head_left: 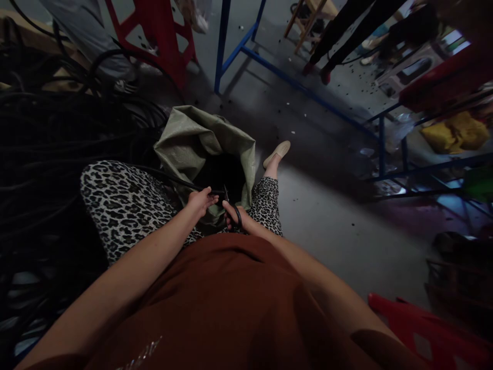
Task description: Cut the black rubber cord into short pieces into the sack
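Note:
My left hand (201,201) has a long black rubber-like cord (177,179) between thumb and fingers. The cord runs in from the left across my leg, and its end juts out beyond my fingertips. Close by on the right, my right hand (235,215) is closed around the dark handles of a pair of scissors (226,193). The blades point up near the cord's end; whether they touch it I cannot tell. Both hands are over the near edge of an open green-grey woven sack (185,131) between my legs. The sack's inside is dark, its contents hidden.
A large tangle of black cords (77,139) lies on the left. Ahead stand a red stool (154,36) and a blue metal frame (241,49). Other people's legs (350,31) are farther off. A red plastic item (416,324) is at lower right, a yellow bag (454,132) at right.

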### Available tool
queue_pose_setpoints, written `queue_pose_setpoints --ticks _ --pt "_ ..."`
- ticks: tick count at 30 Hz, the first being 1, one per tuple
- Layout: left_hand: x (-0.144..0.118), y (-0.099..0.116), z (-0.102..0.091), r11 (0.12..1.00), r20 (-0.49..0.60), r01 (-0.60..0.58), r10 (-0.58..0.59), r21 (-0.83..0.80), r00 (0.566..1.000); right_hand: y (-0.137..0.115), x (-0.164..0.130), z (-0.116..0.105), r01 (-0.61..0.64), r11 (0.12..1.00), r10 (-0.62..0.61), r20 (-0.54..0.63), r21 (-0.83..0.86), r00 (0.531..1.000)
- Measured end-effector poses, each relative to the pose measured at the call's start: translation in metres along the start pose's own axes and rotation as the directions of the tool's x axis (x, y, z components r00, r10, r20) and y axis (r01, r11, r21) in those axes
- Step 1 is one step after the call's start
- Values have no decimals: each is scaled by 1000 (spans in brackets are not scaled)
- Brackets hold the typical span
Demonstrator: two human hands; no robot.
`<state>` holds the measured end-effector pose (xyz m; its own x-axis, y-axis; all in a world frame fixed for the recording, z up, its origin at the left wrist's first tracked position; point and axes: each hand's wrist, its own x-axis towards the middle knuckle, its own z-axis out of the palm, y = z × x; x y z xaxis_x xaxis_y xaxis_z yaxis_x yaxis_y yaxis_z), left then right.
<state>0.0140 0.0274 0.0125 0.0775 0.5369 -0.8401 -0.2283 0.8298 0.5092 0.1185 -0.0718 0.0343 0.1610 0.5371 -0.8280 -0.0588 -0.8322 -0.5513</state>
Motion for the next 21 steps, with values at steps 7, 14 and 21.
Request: queue_pose_setpoints --ticks 7,14,21 --pt "1 0 0 1000 0 -15 15 15 1000 5 2 2 13 999 -16 -64 -50 998" --pt "1 1 -2 999 -12 -23 23 30 1000 5 1 0 14 996 -20 -74 -83 997" --pt "0 7 -3 997 -21 -47 48 59 999 16 4 -3 -40 999 40 -13 37 999"
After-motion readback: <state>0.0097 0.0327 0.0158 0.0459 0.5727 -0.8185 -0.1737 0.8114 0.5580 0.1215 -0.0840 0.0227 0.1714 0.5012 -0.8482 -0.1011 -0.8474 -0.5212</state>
